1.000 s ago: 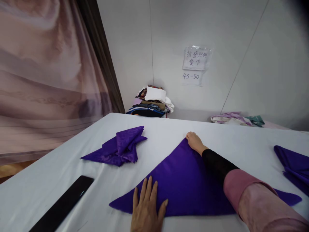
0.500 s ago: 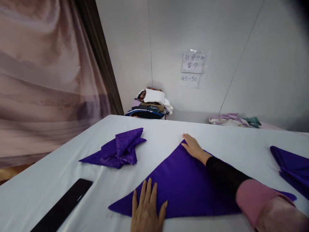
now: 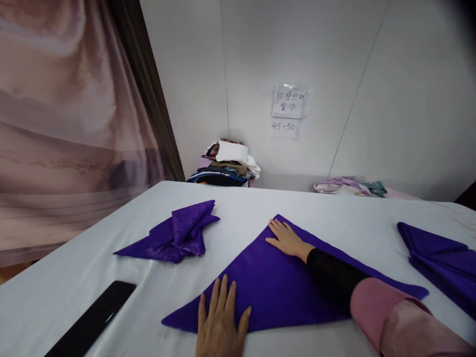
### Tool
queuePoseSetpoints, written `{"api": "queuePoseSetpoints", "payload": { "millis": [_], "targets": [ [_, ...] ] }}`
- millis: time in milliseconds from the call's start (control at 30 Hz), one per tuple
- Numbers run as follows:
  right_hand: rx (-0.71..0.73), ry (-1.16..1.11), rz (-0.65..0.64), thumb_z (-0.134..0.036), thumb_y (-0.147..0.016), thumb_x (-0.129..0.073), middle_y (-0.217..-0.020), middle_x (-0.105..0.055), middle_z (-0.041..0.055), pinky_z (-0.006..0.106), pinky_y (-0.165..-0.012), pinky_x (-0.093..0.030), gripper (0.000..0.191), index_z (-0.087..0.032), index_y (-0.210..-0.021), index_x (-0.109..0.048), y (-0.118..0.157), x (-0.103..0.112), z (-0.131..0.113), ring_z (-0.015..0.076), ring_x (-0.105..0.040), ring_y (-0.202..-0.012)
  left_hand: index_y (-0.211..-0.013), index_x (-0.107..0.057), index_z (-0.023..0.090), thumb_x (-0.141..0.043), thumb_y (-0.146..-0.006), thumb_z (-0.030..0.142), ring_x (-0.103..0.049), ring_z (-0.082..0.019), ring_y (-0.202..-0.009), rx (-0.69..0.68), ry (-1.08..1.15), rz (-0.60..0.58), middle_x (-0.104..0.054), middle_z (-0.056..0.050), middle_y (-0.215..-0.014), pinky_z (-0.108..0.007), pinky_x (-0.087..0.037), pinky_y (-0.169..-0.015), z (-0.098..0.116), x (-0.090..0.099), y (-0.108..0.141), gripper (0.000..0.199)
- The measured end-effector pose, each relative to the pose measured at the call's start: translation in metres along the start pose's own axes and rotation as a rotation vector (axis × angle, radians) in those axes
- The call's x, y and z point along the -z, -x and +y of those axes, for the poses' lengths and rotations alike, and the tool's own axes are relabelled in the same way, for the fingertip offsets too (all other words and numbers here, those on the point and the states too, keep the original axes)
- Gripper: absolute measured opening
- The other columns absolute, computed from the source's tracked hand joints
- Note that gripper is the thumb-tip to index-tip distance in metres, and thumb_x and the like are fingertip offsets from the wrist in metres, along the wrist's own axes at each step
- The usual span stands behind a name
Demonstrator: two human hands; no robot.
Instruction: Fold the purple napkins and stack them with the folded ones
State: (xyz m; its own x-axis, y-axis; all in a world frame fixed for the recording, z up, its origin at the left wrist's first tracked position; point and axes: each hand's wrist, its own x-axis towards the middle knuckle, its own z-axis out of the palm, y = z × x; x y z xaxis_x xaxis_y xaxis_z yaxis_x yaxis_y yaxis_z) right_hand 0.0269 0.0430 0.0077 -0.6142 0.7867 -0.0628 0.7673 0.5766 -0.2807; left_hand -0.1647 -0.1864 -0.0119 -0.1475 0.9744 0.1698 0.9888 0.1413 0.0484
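A purple napkin point(image 3: 290, 287) lies on the white-covered table as a wide triangle, its peak pointing away from me and its long edge towards me. Flat on its left part rests my left hand point(image 3: 221, 317), fingers spread. My right hand point(image 3: 288, 239) lies with fingers extended on the cloth just below the peak, and neither hand grips anything. The right forearm, in a black and pink sleeve, covers part of the napkin's right half.
A crumpled, folded purple cloth point(image 3: 182, 233) lies at the back left. Another folded purple cloth point(image 3: 442, 258) is at the right. A long black object point(image 3: 92, 317) lies front left. Behind the table are stacked clothes point(image 3: 226, 163) and a wall sign point(image 3: 288, 101).
My right hand has slid slightly back from the triangle's peak, uncovering the tip. My left hand stays on the left part. The whole view has shifted a little.
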Motion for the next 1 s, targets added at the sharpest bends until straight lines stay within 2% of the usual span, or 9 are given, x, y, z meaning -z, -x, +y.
{"api": "queuePoseSetpoints", "payload": {
  "millis": [67,233,333,433,567,667,833,900,1000],
  "targets": [
    [-0.008,-0.032,0.004,-0.066,-0.084,-0.015,-0.149,-0.014,0.0095,0.040,-0.110,-0.008,0.078,-0.014,-0.142,-0.020,0.005,0.005,-0.001,0.0220,-0.007,-0.137,-0.130,-0.045,0.018,-0.038,-0.082,0.047,-0.027,-0.027,-0.132,0.000,0.006,-0.009,-0.031,-0.007,-0.143,-0.052,-0.015,-0.107,0.001,0.001,0.000,0.056],
    [-0.020,0.019,0.123,-0.064,-0.086,-0.019,-0.148,-0.017,0.0106,0.044,-0.109,-0.010,0.074,-0.016,-0.142,-0.023,0.035,0.006,0.007,0.0223,-0.009,-0.136,-0.130,-0.045,0.018,-0.038,-0.083,0.046,-0.025,-0.026,-0.133,0.017,0.015,0.014,-0.031,-0.008,-0.142,-0.051,-0.013,-0.108,0.004,0.004,0.000,0.055],
    [-0.037,0.067,0.111,-0.064,-0.086,-0.020,-0.147,-0.020,0.0117,0.044,-0.109,-0.010,0.074,-0.015,-0.140,-0.026,0.053,-0.002,0.018,0.0230,-0.011,-0.136,-0.131,-0.044,0.017,-0.037,-0.083,0.045,-0.023,-0.026,-0.133,0.021,0.030,-0.016,-0.030,-0.008,-0.143,-0.052,-0.011,-0.108,0.003,0.005,-0.001,0.056],
    [-0.066,0.086,0.103,-0.063,-0.086,-0.020,-0.147,-0.021,0.0117,0.044,-0.109,-0.011,0.073,-0.014,-0.140,-0.027,0.059,-0.006,0.023,0.0231,-0.013,-0.136,-0.133,-0.041,0.018,-0.035,-0.083,0.048,-0.021,-0.027,-0.134,0.020,0.048,-0.090,-0.028,-0.008,-0.144,-0.053,-0.011,-0.108,0.002,0.007,-0.003,0.058],
    [-0.079,0.060,0.072,-0.063,-0.086,-0.020,-0.147,-0.020,0.0121,0.043,-0.109,-0.010,0.073,-0.014,-0.140,-0.026,0.059,0.002,0.018,0.0231,-0.013,-0.136,-0.135,-0.037,0.017,-0.034,-0.083,0.048,-0.018,-0.026,-0.135,0.032,0.019,-0.127,-0.025,-0.008,-0.145,-0.053,-0.010,-0.108,0.003,0.011,-0.006,0.060],
    [-0.105,0.016,0.056,-0.062,-0.086,-0.020,-0.147,-0.019,0.0127,0.043,-0.109,-0.010,0.073,-0.013,-0.140,-0.026,0.071,0.009,0.011,0.0233,-0.012,-0.136,-0.135,-0.036,0.017,-0.032,-0.084,0.049,-0.017,-0.026,-0.135,0.034,-0.002,-0.139,-0.024,-0.007,-0.146,-0.053,-0.011,-0.107,0.004,0.014,-0.007,0.061],
    [-0.120,0.000,0.119,-0.061,-0.087,-0.023,-0.148,-0.020,0.0091,0.045,-0.109,-0.009,0.068,-0.019,-0.141,-0.025,0.129,0.007,0.015,0.0223,-0.012,-0.136,-0.135,-0.036,0.018,-0.031,-0.084,0.050,-0.017,-0.025,-0.135,0.027,-0.007,-0.120,-0.024,-0.006,-0.146,-0.052,-0.010,-0.107,0.004,0.017,-0.007,0.061],
    [-0.166,0.002,0.127,-0.060,-0.087,-0.024,-0.148,-0.020,0.0076,0.046,-0.109,-0.010,0.066,-0.021,-0.141,-0.026,0.159,0.002,0.026,0.0224,-0.013,-0.136,-0.135,-0.036,0.018,-0.031,-0.083,0.050,-0.018,-0.025,-0.135,0.031,-0.005,-0.116,-0.025,-0.006,-0.146,-0.052,-0.010,-0.107,0.004,0.017,-0.007,0.061],
    [-0.311,0.032,0.153,-0.060,-0.087,-0.025,-0.147,-0.022,0.0086,0.046,-0.109,-0.012,0.067,-0.019,-0.140,-0.028,0.204,-0.006,0.054,0.0228,-0.015,-0.135,-0.135,-0.037,0.017,-0.032,-0.083,0.050,-0.018,-0.026,-0.135,0.036,0.003,-0.124,-0.025,-0.006,-0.146,-0.052,-0.011,-0.107,0.004,0.015,-0.008,0.061]
  ]
}}
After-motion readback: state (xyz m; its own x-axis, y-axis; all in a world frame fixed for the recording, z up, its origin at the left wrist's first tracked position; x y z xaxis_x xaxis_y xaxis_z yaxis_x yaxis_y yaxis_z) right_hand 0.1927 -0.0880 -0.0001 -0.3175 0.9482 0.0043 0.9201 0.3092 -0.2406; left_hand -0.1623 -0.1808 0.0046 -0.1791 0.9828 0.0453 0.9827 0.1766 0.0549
